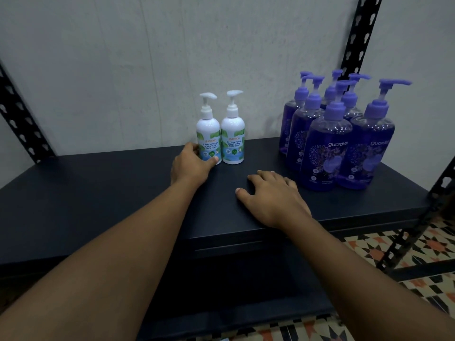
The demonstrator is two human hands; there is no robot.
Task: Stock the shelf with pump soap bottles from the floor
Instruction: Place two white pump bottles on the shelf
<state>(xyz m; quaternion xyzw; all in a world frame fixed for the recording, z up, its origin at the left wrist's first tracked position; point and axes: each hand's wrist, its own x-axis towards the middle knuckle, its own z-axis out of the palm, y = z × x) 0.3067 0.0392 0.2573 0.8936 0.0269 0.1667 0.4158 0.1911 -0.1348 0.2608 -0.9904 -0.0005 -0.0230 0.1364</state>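
Two white pump soap bottles with green and blue labels stand upright side by side at the back of the dark shelf (98,188). My left hand (190,164) grips the base of the left white bottle (208,131), thumb across its front. The right white bottle (233,134) stands free, touching its neighbour. My right hand (272,196) rests flat on the shelf surface, fingers spread, holding nothing. Several purple pump soap bottles (327,148) stand clustered at the shelf's right side.
Black perforated uprights frame the shelf at the back right (360,33) and at the left (17,114). A grey wall closes the back. Patterned floor tiles (428,244) show beyond the shelf's right front edge. A lower shelf lies below.
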